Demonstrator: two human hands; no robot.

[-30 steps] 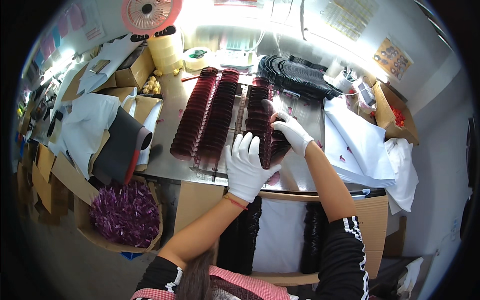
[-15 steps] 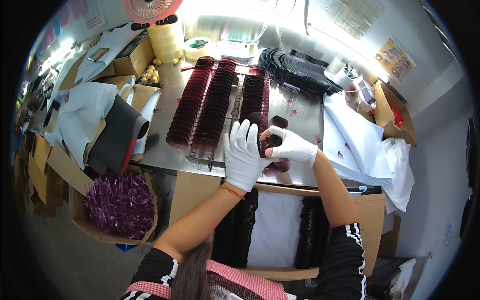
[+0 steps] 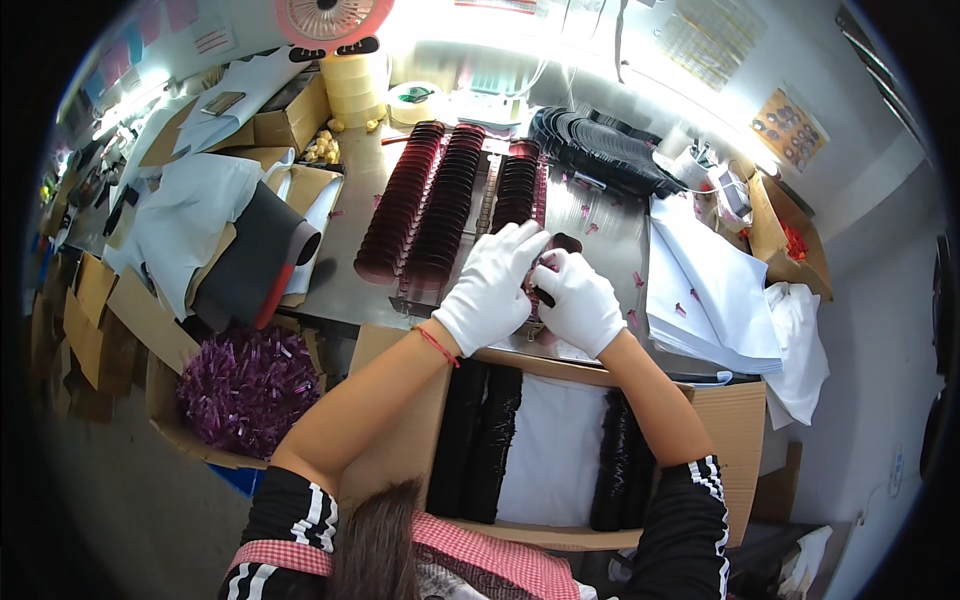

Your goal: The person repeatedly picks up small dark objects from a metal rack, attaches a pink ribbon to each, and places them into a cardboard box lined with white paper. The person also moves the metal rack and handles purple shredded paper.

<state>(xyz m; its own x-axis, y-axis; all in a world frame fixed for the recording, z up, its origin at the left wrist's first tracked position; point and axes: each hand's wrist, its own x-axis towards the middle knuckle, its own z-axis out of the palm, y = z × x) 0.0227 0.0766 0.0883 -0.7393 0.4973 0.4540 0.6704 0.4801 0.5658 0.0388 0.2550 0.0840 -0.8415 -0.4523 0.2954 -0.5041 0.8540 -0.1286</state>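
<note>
Both my hands wear white gloves and meet at the near end of the right-hand row of dark red lenses (image 3: 516,185). My left hand (image 3: 490,290) has its fingers pressed together and bent over this end; what lies under the fingertips is hidden. My right hand (image 3: 578,305) is closed, thumb and finger pinching a small dark lens piece (image 3: 544,296) between the two hands. Just beyond the right fingers shows another dark lens (image 3: 567,243). Two longer rows of lenses, one at left (image 3: 392,210) and one in the middle (image 3: 448,205), stand upright on the metal table.
An open carton (image 3: 400,365) before me holds black rolls and a white sheet. A box of purple plastic bits (image 3: 245,390) stands at left. Black curved pieces (image 3: 600,150) lie at the back, white paper (image 3: 710,300) at right. A pink fan (image 3: 330,20) stands behind.
My left hand has bent its fingers and turned to the right. My right hand has curled more tightly and drawn in beside it. The whole view has shifted slightly.
</note>
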